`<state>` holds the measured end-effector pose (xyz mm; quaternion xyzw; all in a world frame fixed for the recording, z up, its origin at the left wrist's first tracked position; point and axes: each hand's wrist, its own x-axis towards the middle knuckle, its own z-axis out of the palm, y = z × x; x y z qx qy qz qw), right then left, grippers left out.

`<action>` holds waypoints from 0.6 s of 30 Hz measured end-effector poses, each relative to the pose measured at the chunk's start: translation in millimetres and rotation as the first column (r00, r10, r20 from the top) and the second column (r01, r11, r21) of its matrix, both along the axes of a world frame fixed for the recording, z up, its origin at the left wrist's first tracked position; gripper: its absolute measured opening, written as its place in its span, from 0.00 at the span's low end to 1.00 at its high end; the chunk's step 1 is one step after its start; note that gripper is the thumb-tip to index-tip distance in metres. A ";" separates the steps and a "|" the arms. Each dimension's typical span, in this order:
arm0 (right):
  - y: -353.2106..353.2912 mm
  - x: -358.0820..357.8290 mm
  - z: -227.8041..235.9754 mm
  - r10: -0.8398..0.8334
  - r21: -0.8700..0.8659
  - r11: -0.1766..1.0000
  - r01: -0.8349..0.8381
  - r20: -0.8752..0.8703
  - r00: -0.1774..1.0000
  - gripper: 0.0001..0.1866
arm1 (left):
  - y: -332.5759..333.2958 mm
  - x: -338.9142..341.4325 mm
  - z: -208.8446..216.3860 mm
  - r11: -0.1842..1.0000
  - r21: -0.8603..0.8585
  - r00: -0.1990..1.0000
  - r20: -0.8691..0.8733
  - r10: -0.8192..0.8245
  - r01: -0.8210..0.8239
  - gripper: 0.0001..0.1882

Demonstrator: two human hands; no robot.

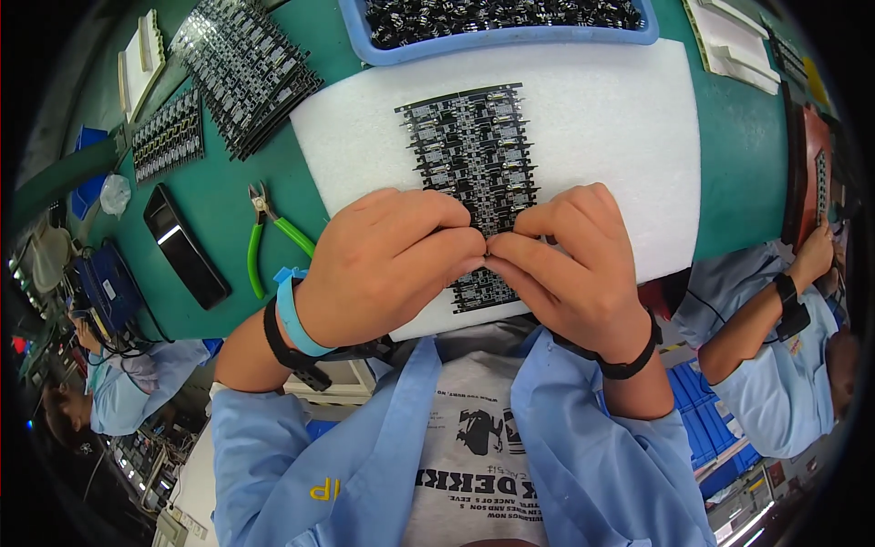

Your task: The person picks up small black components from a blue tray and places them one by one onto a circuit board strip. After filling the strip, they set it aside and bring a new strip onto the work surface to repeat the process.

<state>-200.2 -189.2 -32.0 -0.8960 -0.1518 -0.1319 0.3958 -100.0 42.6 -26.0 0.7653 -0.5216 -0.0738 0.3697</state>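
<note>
A panel of black circuit boards (469,155), dense with small silvery parts, lies lengthwise on a white foam sheet (629,137) in front of me. Over its nearer half, my left hand (387,260) and my right hand (583,269) meet fingertip to fingertip. Thumb and forefinger are pressed together on each hand. Whatever they pinch is tiny and hidden by the fingers. Beyond the panel stands a blue tray (510,39), full of small black and metallic parts.
Green-handled side cutters (258,237) and a black phone-like object (187,246) lie on the green table to the left. Stacked board panels (241,77) and a smaller panel (169,137) are farther back. Another person (766,337) works at the right; someone else sits far left.
</note>
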 end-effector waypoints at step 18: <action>-6.3 10.2 13.1 -0.082 -0.003 0.997 0.082 -0.029 0.996 0.13 | 2.8 1.3 3.9 0.989 -0.093 0.993 -0.039 0.111 -0.114 0.15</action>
